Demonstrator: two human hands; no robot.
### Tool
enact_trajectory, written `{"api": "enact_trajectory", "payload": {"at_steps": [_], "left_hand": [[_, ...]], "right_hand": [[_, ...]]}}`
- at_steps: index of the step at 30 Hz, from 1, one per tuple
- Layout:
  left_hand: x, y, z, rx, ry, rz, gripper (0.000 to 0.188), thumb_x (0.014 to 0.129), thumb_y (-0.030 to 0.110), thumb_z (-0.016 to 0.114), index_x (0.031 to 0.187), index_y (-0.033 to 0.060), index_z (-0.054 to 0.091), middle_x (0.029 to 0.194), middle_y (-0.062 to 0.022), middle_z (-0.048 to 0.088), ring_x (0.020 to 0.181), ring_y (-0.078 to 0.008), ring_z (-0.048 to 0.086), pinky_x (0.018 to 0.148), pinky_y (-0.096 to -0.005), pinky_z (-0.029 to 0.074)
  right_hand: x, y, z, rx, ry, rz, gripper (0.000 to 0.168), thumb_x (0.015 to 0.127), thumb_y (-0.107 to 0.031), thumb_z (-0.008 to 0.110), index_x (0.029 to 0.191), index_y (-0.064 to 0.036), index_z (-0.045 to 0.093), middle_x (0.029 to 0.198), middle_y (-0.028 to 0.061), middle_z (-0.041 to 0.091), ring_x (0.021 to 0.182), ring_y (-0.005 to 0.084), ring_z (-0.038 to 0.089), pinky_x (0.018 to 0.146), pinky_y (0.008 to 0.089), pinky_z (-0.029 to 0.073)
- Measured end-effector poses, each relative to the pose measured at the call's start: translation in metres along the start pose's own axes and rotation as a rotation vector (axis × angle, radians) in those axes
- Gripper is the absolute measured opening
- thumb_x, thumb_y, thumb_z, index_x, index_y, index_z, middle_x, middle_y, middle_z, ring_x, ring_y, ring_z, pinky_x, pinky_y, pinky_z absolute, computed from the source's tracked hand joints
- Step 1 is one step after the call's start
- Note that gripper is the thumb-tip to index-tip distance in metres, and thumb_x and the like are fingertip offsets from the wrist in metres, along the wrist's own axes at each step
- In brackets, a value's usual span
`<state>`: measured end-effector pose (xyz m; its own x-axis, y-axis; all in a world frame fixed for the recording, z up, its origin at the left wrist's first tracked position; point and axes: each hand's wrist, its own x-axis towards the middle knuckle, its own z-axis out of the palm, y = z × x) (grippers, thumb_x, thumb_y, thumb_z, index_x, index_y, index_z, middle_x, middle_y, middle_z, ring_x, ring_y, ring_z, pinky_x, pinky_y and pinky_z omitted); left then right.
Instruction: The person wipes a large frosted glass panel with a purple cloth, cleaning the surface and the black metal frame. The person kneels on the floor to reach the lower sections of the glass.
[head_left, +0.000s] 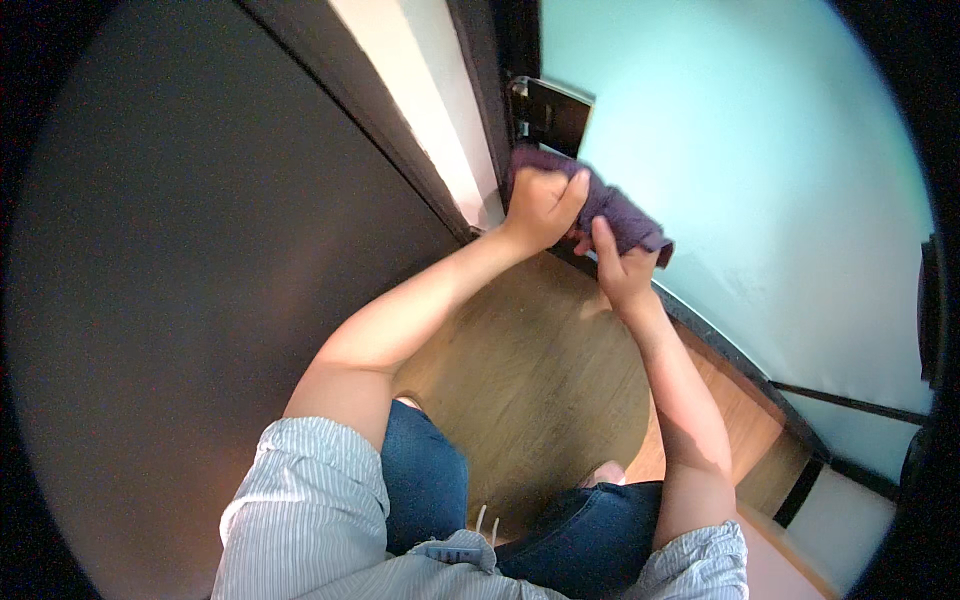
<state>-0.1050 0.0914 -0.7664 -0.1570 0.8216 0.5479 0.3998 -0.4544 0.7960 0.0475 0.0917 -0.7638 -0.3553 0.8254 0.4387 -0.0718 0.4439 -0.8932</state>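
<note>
A dark purple cloth (600, 199) is bunched between my two hands, in front of a pale, frosted glass panel (720, 165). My left hand (544, 202) grips the cloth near its left end, thumb up. My right hand (626, 262) holds its right end, with the thumb along the near side and the fingers partly hidden by the cloth. Just beyond the cloth a dark metal fitting (559, 116) with a shiny edge sits at the glass panel's left edge.
A large dark panel (187, 262) fills the left side, beside a bright white strip (427, 97). Below my hands lies a wooden floor (540, 360), with my legs (427, 465) over it. A dark frame rail (720, 341) runs along the glass panel's bottom.
</note>
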Motion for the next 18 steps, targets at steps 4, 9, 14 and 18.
{"api": "enact_trajectory", "payload": {"at_steps": [4,9,14,18], "left_hand": [[0.013,0.043,0.001,-0.093,0.196,0.011,0.046,0.093,0.018,0.057,0.051,0.0007,0.050,0.044,-0.0140,0.048,0.036,-0.0256,0.050,0.040,-0.0369,0.037],[-0.004,0.010,0.005,-0.025,0.137,0.146,0.042,0.091,0.015,0.055,0.052,0.0011,0.049,0.050,-0.0152,0.048,0.044,-0.0295,0.053,0.046,-0.0394,0.036],[-0.023,-0.004,0.020,0.048,0.059,0.141,0.048,0.094,0.020,0.054,0.051,0.0029,0.046,0.049,-0.0130,0.044,0.044,-0.0240,0.047,0.048,-0.0387,0.034],[-0.051,-0.047,0.025,0.193,-0.048,0.201,0.051,0.095,0.020,0.054,0.047,0.0023,0.049,0.045,-0.0155,0.048,0.041,-0.0310,0.050,0.046,-0.0412,0.036]], "right_hand": [[0.013,-0.032,0.003,-0.007,0.066,-0.037,0.011,0.090,-0.011,0.061,0.084,-0.003,0.064,0.067,0.0044,0.063,0.052,0.0155,0.059,0.052,0.0279,0.046],[-0.009,0.001,-0.006,-0.453,0.010,-0.216,0.017,0.083,-0.018,0.066,0.094,-0.006,0.068,0.086,0.0127,0.068,0.076,0.0337,0.065,0.069,0.0411,0.049],[-0.035,0.032,-0.010,-0.365,-0.006,-0.069,0.009,0.090,-0.011,0.061,0.092,-0.003,0.065,0.075,0.0069,0.065,0.066,0.0215,0.063,0.062,0.0333,0.048],[-0.043,0.040,-0.024,-0.305,-0.109,-0.009,0.010,0.093,-0.010,0.060,0.088,-0.002,0.063,0.066,0.0043,0.064,0.061,0.0158,0.062,0.059,0.0294,0.047]]}}
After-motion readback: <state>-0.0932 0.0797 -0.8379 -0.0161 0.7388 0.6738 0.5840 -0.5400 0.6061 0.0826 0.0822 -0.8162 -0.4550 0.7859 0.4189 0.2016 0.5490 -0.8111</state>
